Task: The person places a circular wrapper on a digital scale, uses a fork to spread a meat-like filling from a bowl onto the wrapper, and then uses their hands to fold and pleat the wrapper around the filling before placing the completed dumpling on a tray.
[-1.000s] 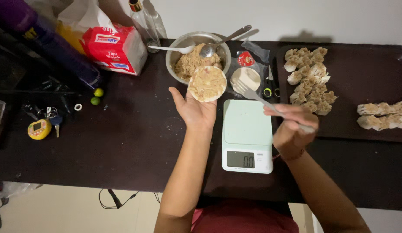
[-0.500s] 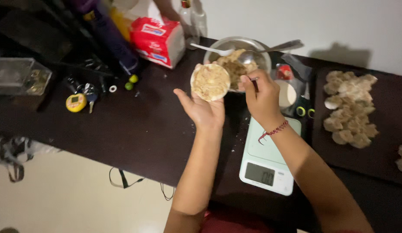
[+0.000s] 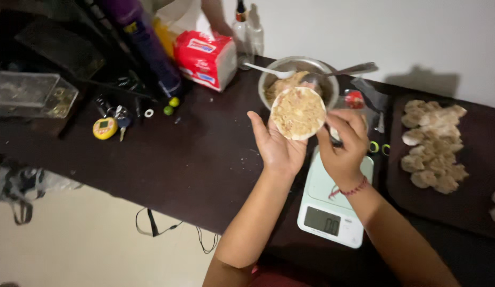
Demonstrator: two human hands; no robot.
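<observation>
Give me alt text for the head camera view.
A left hand holds a round wrapper spread with filling above a metal bowl; the right hand is beside it, over a kitchen scale. Folded dumplings lie right.

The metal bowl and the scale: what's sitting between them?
In the head view, the left hand holds a filled round wrapper between the bowl and the scale; the right hand is beside it.
</observation>
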